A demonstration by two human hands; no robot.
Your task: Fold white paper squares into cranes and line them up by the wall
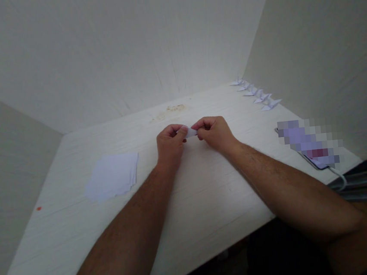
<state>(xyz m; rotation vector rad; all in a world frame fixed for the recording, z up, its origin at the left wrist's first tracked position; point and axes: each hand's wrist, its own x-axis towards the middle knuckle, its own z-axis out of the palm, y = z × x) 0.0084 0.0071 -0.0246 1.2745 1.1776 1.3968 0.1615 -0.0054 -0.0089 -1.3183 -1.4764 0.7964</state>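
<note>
Between my two hands is a small piece of folded white paper [191,132], held over the middle of the table. My left hand [171,140] pinches its left part, thumb on top and fingers curled behind. The fingertips of my right hand [213,132] close on the narrow right end. My fingers cover much of the paper, so its full shape is hidden. To the left of my left forearm lies a loose stack of white paper sheets [112,174].
Several white folded paper cranes [257,93] stand in a row at the back right. A phone [307,145], its screen blurred out, lies at the right with a white cable [341,178]. Walls [148,41] enclose the white table [204,222]. A small orange spot [39,208] marks its left side.
</note>
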